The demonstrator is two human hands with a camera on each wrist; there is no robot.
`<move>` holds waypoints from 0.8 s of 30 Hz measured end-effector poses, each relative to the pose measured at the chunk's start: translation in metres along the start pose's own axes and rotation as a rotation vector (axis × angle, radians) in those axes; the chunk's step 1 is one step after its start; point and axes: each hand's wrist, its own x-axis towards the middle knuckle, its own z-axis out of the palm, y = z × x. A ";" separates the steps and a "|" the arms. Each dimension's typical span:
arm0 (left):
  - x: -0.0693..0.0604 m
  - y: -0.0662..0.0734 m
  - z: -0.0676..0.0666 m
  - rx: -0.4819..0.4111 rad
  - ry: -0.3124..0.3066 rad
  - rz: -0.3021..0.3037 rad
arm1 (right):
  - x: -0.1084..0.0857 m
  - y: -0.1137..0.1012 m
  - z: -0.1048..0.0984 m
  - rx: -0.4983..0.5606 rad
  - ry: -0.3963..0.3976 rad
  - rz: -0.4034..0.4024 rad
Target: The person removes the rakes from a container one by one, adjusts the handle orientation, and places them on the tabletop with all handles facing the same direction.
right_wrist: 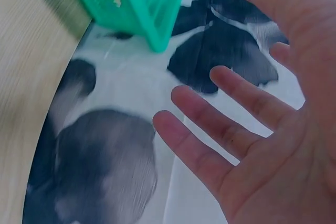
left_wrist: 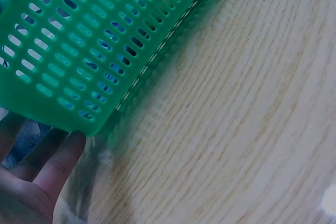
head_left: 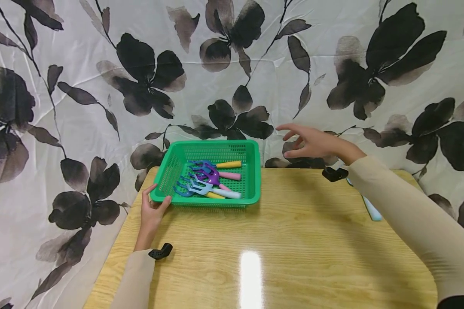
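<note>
A green plastic basket (head_left: 254, 182) with slotted walls stands at the far edge of the table. Inside lie several small garden forks: a purple one (head_left: 212, 175) with a pink handle, a light blue one (head_left: 226, 193), and blue ones, some with yellow handles (head_left: 229, 164). My left hand (head_left: 150, 219) holds the basket's near left corner, thumb at the front and fingers along the left side. Free of any object, my right hand (head_left: 312, 143) hovers right of the basket, its fingers spread apart in the right wrist view. A gap separates it from the basket.
Under my right forearm, a light blue handle (head_left: 372, 209) shows at the table's right side; the rest of that item is hidden. A white cloth (head_left: 294, 98) with dark flowers hangs behind the wooden table (head_left: 294, 240).
</note>
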 end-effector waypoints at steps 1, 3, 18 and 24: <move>0.000 0.000 0.000 0.003 0.000 -0.001 | 0.007 -0.003 0.003 0.003 -0.011 -0.006; 0.000 0.000 0.000 0.008 -0.001 -0.002 | 0.020 -0.010 0.008 0.008 -0.041 -0.020; -0.001 -0.002 0.004 -0.016 0.009 0.030 | 0.108 -0.059 0.059 0.073 -0.306 -0.151; 0.001 -0.005 0.003 -0.028 0.012 0.024 | 0.131 -0.066 0.093 0.099 -0.377 -0.135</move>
